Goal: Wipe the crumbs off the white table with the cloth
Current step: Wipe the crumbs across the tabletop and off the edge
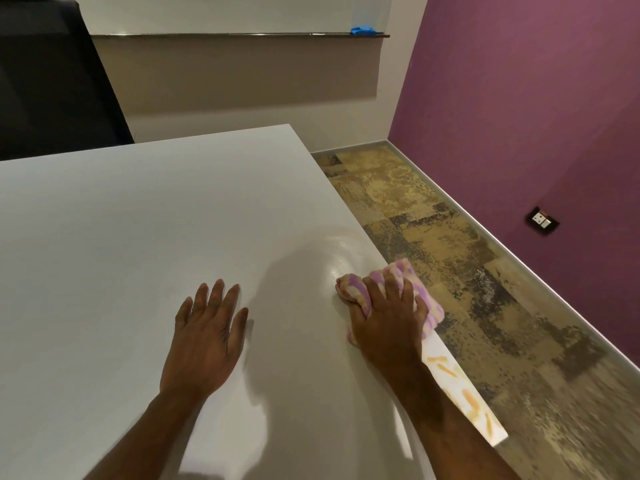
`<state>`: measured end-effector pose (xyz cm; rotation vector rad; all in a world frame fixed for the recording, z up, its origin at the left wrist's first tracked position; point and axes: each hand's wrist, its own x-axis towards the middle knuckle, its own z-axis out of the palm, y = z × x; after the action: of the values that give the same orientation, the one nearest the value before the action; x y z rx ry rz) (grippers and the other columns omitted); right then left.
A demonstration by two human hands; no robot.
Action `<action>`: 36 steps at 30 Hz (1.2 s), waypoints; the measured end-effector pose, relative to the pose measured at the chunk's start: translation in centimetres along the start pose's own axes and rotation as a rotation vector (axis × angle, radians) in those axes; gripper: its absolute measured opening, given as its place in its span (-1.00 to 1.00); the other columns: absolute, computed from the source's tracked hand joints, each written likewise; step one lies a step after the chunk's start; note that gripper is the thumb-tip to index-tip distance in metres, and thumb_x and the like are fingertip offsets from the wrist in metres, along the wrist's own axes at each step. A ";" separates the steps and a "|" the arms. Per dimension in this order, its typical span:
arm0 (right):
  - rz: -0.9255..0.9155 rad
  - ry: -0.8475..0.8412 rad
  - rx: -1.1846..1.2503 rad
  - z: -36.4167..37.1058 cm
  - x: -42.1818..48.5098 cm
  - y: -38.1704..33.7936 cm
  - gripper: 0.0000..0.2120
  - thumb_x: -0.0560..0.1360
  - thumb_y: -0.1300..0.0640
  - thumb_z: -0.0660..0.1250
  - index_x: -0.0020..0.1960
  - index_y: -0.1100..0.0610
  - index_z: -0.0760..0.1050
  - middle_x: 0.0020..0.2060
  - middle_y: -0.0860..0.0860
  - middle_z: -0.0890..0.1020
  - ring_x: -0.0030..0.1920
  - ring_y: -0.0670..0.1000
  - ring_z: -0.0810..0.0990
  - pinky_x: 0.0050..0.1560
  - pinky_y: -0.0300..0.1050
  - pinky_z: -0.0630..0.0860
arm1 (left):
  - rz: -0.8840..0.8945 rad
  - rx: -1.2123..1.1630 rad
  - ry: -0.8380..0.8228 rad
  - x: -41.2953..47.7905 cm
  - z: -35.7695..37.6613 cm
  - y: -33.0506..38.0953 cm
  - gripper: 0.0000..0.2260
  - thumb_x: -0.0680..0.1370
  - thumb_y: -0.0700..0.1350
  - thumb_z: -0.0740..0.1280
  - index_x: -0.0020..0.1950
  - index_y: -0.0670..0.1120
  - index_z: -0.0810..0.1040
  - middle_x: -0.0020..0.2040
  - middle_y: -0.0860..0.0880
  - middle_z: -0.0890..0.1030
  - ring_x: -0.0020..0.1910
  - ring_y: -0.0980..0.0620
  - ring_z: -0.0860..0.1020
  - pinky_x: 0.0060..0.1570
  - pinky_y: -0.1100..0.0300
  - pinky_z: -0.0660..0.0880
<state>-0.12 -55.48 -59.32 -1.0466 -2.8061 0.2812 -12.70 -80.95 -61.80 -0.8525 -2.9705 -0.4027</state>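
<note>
The right hand clutched the bunched cloth at the right edge of the tabletop. The left hand lay flat on the tabletop, fingers spread and holding nothing. No crumbs were visible, so the wiping looked nearly finished.

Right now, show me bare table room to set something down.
Bare: the wide table stretch from the left hand to the far edge by the black chair, and the gap between the hands. Crowded: the right edge, where the right hand grips the cloth.
</note>
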 end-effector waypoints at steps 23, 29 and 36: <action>-0.369 -0.108 0.169 0.9 -13.9 -3.6 -0.44 0.65 -0.30 -0.04 0.59 -0.17 0.24 0.66 -0.03 0.09 0.67 0.12 -0.04 0.57 0.15 -0.21 | -0.114 -0.082 0.022 -8.9 -0.8 3.4 -0.45 0.70 0.12 -0.08 0.54 -0.09 0.46 0.55 -0.15 0.44 0.59 -0.19 0.32 0.54 -0.18 0.24; -0.320 -0.110 0.208 2.0 -7.6 -7.6 -0.42 0.63 -0.34 -0.02 0.55 -0.14 0.31 0.63 0.02 0.25 0.66 0.15 0.07 0.57 0.14 -0.12 | -0.085 -0.043 -0.042 -8.0 -0.7 3.1 -0.39 0.69 0.18 -0.15 0.58 -0.02 0.39 0.60 -0.14 0.36 0.62 -0.19 0.28 0.56 -0.20 0.23; -0.245 -0.051 0.110 2.3 -1.5 -8.7 -0.45 0.61 -0.33 0.05 0.52 -0.15 0.36 0.63 0.13 0.24 0.65 0.25 0.09 0.55 0.19 -0.20 | -0.039 -0.022 -0.066 -6.5 -0.8 2.8 -0.41 0.68 0.17 -0.12 0.60 -0.03 0.36 0.60 -0.16 0.35 0.61 -0.22 0.27 0.55 -0.20 0.23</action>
<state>-4.91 -63.19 -59.75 -0.6739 -2.8870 0.4333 -5.75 -82.17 -60.97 -0.8276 -3.0532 -0.4166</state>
